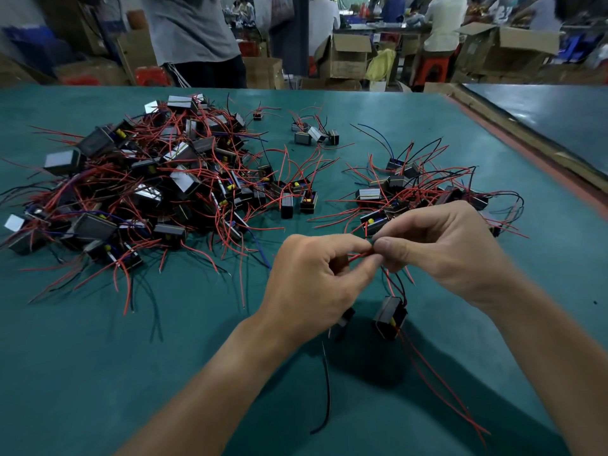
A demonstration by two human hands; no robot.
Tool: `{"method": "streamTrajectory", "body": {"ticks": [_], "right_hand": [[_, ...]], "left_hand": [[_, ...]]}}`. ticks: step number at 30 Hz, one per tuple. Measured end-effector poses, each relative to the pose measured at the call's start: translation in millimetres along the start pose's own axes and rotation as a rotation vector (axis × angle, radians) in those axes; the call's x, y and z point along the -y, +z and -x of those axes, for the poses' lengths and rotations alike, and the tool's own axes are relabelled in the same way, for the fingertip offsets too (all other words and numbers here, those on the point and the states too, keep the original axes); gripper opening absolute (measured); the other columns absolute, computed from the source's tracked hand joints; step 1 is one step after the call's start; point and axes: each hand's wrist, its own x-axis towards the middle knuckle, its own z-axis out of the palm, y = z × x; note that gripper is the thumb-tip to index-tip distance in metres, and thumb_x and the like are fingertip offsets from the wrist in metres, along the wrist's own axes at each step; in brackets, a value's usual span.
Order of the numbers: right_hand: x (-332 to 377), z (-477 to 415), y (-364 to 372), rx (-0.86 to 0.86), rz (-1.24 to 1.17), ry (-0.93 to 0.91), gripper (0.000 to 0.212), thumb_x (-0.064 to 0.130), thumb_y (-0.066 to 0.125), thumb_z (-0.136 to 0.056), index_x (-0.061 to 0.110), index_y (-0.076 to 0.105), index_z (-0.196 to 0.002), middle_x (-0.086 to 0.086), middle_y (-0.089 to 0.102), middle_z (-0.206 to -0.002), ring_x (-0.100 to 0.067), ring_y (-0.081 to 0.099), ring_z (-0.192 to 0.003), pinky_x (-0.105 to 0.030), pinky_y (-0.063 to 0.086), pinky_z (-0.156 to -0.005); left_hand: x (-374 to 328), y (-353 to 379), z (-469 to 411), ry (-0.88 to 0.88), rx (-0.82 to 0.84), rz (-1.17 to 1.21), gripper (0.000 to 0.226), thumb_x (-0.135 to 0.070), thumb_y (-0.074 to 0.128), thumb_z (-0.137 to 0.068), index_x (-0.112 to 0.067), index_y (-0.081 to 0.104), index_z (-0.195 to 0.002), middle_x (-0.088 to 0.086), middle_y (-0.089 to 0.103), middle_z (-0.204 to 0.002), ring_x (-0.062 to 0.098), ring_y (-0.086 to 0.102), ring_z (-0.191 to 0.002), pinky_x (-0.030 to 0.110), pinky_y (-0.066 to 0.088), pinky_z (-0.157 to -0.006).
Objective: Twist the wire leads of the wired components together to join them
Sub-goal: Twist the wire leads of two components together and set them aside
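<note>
Above the green table, my left hand (312,284) and my right hand (437,245) meet fingertip to fingertip, both pinching thin red wire leads (357,256) between thumb and fingers. One small black wired component (390,317) hangs from those leads under my right hand, with long red wires trailing toward the lower right. A second component (345,320) dangles below my left hand, mostly hidden by the wrist, and a black wire (327,390) hangs from it. The exact point where the leads join is covered by my fingertips.
A big tangled heap of black components with red wires (138,192) fills the left of the green table (98,357). A smaller pile (411,195) lies just beyond my right hand, and a few loose units (312,134) lie farther back. People and cardboard boxes stand behind the table.
</note>
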Motion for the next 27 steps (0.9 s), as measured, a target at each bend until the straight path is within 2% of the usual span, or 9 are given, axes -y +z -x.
{"method": "streamTrajectory", "body": {"ticks": [5, 8, 12, 15, 22, 27], "right_hand": [[-1.7, -0.5, 1.0, 0.064, -0.026, 0.079, 0.01, 0.021, 0.071, -0.072, 0.013, 0.073, -0.067, -0.008, 0.066, -0.057, -0.015, 0.058, -0.05, -0.022, 0.051, -0.051], [-1.4, -0.7, 0.9, 0.079, -0.01, 0.128, 0.022, 0.024, 0.068, -0.075, 0.002, 0.07, -0.069, -0.009, 0.064, -0.056, -0.016, 0.056, -0.048, -0.023, 0.05, -0.048], [-1.2, -1.1, -0.4, 0.081, 0.012, 0.226, 0.032, 0.029, 0.067, -0.075, -0.001, 0.066, -0.063, -0.008, 0.059, -0.052, -0.015, 0.052, -0.043, -0.022, 0.046, -0.043], [-1.3, -0.4, -1.3, 0.099, 0.039, 0.304, 0.037, 0.035, 0.067, -0.073, 0.001, 0.063, -0.058, -0.008, 0.056, -0.049, -0.017, 0.049, -0.04, -0.021, 0.043, -0.041], [-5.2, -0.3, 0.3, 0.09, 0.075, 0.269, 0.052, 0.041, 0.067, -0.073, -0.007, 0.055, -0.057, -0.006, 0.052, -0.044, -0.015, 0.044, -0.038, -0.019, 0.038, -0.04], [-5.5, -0.5, 4.8, 0.062, 0.11, 0.187, 0.052, 0.041, 0.067, -0.075, -0.007, 0.055, -0.056, -0.004, 0.049, -0.043, -0.017, 0.039, -0.04, -0.025, 0.032, -0.041]], "left_hand": [[1.6, 0.5, 1.2, 0.026, 0.009, -0.006, 0.007, -0.022, 0.073, -0.083, -0.021, 0.077, -0.078, 0.002, 0.035, -0.046, 0.014, 0.027, -0.042, 0.023, 0.022, -0.042], [1.5, 1.1, 1.0, 0.052, 0.01, -0.013, 0.01, -0.02, 0.073, -0.082, -0.021, 0.075, -0.073, 0.001, 0.035, -0.047, 0.01, 0.025, -0.041, 0.022, 0.021, -0.041], [0.1, -0.1, 1.0, 0.078, 0.016, -0.013, 0.007, -0.018, 0.073, -0.083, -0.021, 0.075, -0.077, 0.002, 0.039, -0.051, 0.012, 0.026, -0.04, 0.021, 0.02, -0.041], [0.1, 0.3, 1.6, 0.069, 0.025, -0.028, 0.007, -0.02, 0.073, -0.083, -0.021, 0.076, -0.077, -0.001, 0.036, -0.046, 0.009, 0.026, -0.04, 0.02, 0.02, -0.043], [0.0, -0.9, 0.9, 0.03, 0.029, -0.032, 0.008, -0.024, 0.075, -0.083, -0.018, 0.077, -0.077, 0.001, 0.037, -0.043, 0.015, 0.028, -0.042, 0.028, 0.025, -0.043], [0.5, -1.0, 1.8, -0.006, 0.043, 0.005, 0.011, -0.021, 0.072, -0.083, -0.019, 0.074, -0.072, -0.001, 0.038, -0.041, 0.007, 0.027, -0.039, 0.021, 0.023, -0.043]]}}
